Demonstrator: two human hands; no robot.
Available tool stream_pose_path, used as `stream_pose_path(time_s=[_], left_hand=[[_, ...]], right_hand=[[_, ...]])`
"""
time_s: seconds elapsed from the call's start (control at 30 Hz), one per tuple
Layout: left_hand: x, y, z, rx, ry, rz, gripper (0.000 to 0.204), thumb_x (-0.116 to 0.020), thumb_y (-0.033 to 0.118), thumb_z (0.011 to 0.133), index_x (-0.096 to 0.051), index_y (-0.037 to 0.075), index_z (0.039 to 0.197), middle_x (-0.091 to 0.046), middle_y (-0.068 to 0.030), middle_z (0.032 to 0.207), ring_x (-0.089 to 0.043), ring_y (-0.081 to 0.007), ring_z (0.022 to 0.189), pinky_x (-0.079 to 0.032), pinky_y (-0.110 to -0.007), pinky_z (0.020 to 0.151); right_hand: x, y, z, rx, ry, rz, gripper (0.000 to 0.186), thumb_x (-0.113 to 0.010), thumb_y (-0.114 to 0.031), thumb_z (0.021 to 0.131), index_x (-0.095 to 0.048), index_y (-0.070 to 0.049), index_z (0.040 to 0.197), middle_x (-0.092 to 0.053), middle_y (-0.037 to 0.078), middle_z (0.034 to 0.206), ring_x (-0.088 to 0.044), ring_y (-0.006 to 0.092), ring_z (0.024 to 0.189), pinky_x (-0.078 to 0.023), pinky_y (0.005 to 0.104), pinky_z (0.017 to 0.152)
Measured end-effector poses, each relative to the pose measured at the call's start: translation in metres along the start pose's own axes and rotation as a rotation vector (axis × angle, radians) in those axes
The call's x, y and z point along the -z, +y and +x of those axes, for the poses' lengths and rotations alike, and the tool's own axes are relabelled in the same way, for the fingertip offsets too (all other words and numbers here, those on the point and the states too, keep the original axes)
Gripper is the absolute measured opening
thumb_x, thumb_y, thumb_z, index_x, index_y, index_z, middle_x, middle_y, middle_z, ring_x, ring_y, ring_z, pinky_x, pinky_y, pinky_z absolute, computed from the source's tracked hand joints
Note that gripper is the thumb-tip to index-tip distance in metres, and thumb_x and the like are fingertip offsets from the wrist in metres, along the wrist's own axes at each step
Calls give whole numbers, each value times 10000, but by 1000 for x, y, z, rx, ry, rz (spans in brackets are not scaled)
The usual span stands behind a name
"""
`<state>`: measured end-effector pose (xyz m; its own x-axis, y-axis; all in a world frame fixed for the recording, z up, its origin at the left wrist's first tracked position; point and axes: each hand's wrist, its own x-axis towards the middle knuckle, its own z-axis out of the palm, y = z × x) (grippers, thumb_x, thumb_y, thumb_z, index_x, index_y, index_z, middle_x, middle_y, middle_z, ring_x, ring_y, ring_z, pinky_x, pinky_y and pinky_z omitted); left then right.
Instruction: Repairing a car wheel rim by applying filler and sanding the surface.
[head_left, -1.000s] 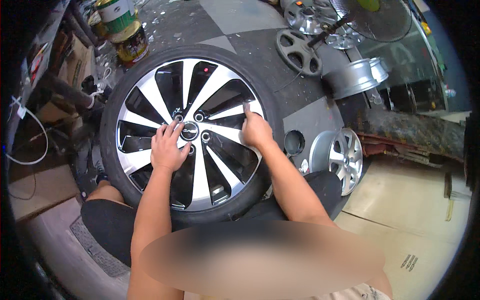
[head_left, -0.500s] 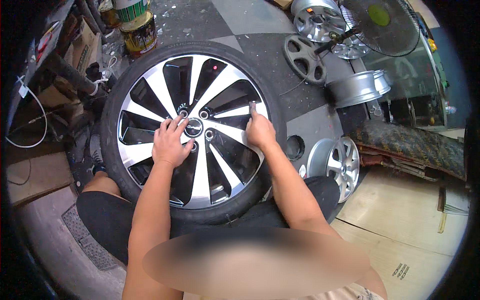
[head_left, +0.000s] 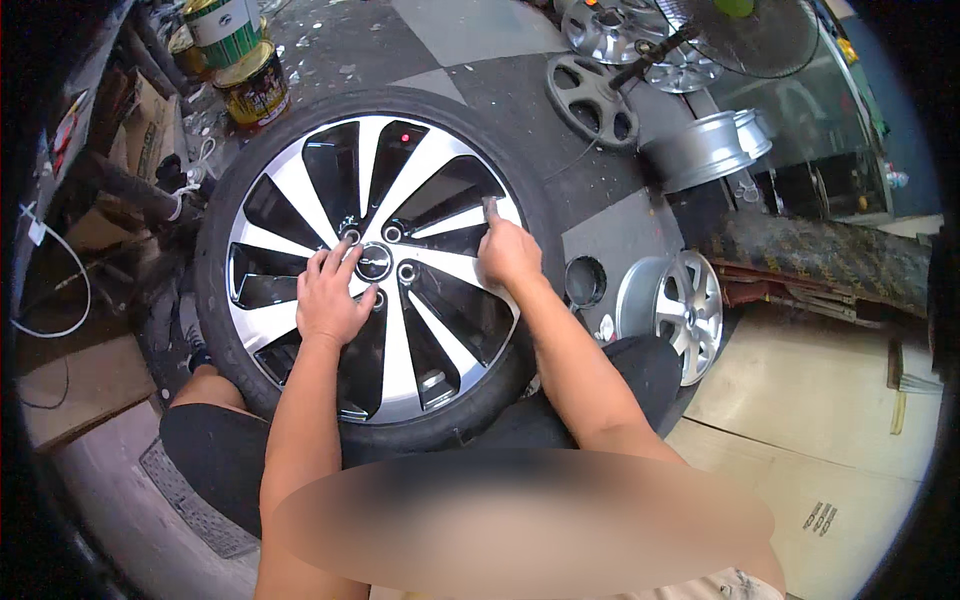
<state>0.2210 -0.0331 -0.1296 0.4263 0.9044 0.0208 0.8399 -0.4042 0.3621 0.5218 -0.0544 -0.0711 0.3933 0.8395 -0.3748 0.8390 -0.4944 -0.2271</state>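
Note:
A large car wheel [head_left: 398, 375] with silver and black spokes and a black tyre [head_left: 222, 240] lies face up before me. My left hand [head_left: 335, 297] rests on it with fingers spread, beside the round centre cap [head_left: 374, 262] and the bolt holes. My right hand [head_left: 510, 252] is at the wheel's right side. Its index finger reaches out along the outer end of a silver spoke, while the other fingers curl under. Something small and grey shows at that fingertip; whether it is a thin piece held there cannot be made out.
Paint cans [head_left: 250, 85] stand at the far left near a cluttered rack. Loose silver rims [head_left: 690, 310] and a grey wheel cover [head_left: 590, 100] lie to the right, by a standing fan [head_left: 745, 30]. A black ring [head_left: 585, 282] sits beside the tyre. Cardboard sheets [head_left: 790, 400] cover the floor at right.
The view has shifted slightly, so the wheel and floor things appear a little further left. Both hands stay at about the same places on the wheel.

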Motion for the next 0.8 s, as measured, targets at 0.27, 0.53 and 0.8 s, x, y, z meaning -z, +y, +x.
stream_pose_path(time_s=[0.27, 0.53, 0.8], left_hand=[[-4, 0, 3, 0, -3, 13, 714, -835, 357, 855, -629, 192, 1518, -576, -38, 1615, -499, -362, 1448, -438, -503, 1171], [-5, 4, 6, -10, 5, 38, 708, -832, 360, 853, -641, 187, 1511, -579, -13, 1612, -507, -336, 1440, -435, -502, 1178], [-7, 14, 8, -43, 14, 82, 703, -831, 355, 868, -629, 181, 1519, -586, -33, 1608, -498, -361, 1454, -440, -521, 1198]], right_hand=[[-23, 13, -10, 49, 26, 44, 669, -473, -133, 1008, -451, -86, 1675, -731, 250, 1348, -728, 450, 1200, -565, 588, 1023], [-4, 12, 2, -21, -69, 90, 751, -501, -87, 974, -395, -127, 1717, -710, 253, 1394, -720, 451, 1230, -562, 562, 1060], [-14, 25, 2, 50, 28, 109, 543, -510, -97, 1037, -539, 14, 1568, -762, 243, 1257, -763, 442, 1132, -599, 568, 952]])
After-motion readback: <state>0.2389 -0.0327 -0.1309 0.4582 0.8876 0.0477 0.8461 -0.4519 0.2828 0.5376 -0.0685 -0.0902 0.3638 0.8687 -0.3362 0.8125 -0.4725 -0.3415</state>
